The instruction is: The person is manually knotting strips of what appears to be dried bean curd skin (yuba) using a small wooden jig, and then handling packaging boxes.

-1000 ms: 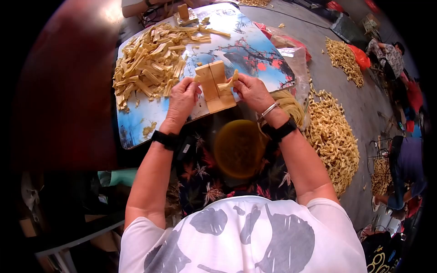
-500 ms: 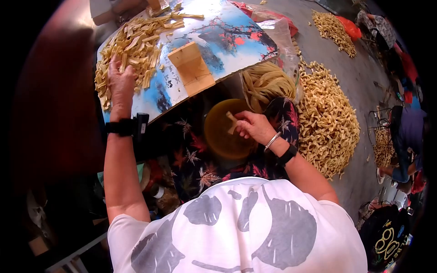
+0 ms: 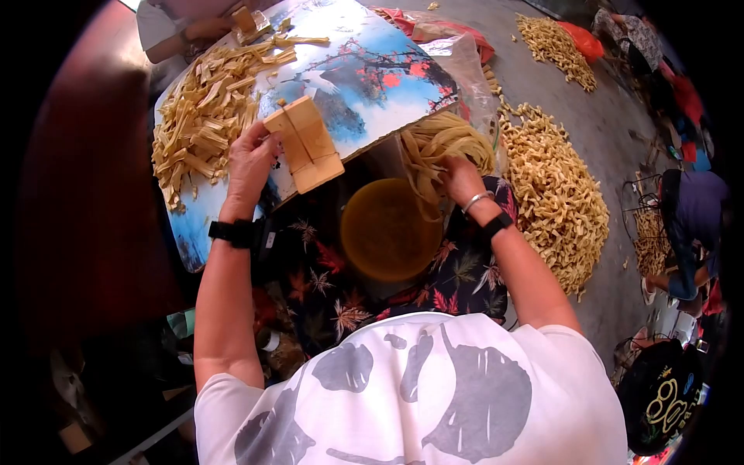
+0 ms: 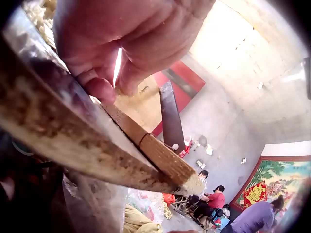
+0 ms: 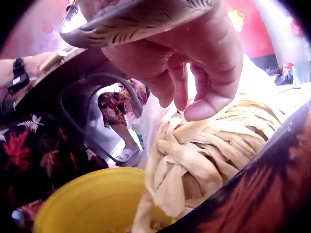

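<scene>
In the head view my left hand (image 3: 249,167) grips the left side of a small L-shaped wooden stand (image 3: 302,147) at the table's front edge. The stand has a dark line down its upright board, and a small yellow piece (image 3: 281,102) shows at its top. In the left wrist view, thumb and fingers (image 4: 101,91) lie at the wood's edge. My right hand (image 3: 463,182) is at a bundle of pale yellow flat strips (image 5: 194,155), its bent fingertips pinching a strip. Several strips hang over the rim of a yellow bowl (image 5: 92,199) between my legs.
A heap of split yellow sticks (image 3: 209,112) covers the left of the painted table (image 3: 372,97). On the floor to the right lies a large pile of knotted pieces (image 3: 550,201), with a smaller pile (image 3: 554,50) beyond. Another person's hand (image 3: 209,29) is at the far left.
The left hand has come from the stick heap to the wooden stand, which sits slightly nearer my body. The right hand has moved from over the bowl to the strips; its small piece is gone from its fingers.
</scene>
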`<state>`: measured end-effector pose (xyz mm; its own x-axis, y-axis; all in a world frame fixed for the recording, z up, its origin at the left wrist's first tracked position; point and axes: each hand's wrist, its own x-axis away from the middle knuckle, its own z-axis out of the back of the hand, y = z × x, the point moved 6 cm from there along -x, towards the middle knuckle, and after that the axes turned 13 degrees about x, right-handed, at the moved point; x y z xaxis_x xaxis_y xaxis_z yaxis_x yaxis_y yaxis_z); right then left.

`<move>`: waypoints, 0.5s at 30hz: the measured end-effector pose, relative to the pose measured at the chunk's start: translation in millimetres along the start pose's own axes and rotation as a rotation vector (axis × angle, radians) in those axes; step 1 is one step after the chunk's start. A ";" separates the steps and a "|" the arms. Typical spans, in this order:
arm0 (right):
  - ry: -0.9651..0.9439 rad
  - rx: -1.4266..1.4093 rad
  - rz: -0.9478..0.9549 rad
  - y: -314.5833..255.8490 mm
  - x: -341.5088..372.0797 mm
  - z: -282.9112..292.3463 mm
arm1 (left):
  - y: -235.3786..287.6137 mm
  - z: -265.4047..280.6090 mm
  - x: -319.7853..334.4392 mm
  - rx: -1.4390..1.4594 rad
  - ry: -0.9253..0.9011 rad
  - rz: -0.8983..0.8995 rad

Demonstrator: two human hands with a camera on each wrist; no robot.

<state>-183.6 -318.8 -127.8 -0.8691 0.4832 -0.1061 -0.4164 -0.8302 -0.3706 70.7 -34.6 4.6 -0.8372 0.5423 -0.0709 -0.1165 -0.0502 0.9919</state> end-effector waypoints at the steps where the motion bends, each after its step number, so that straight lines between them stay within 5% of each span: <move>1: 0.052 0.062 0.015 -1.9 -7.4 2.0 | 0.0 1.8 4.5 0.014 0.010 0.001; 5: 0.180 0.235 0.137 -6.9 -37.4 -9.6 | 3.5 4.9 27.1 -0.027 0.031 -0.058; 9: 0.005 0.598 0.121 -10.5 -46.0 -27.8 | 3.1 5.4 45.8 0.067 0.045 -0.083; 15: -0.094 0.334 -0.115 6.6 -35.2 2.3 | 1.8 7.6 52.3 0.093 0.089 -0.104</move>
<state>-156.3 -341.9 -124.5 -0.8257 0.5640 0.0102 -0.5637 -0.8244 -0.0513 30.8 0.1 3.4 -0.8676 0.4641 -0.1786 -0.1584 0.0825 0.9839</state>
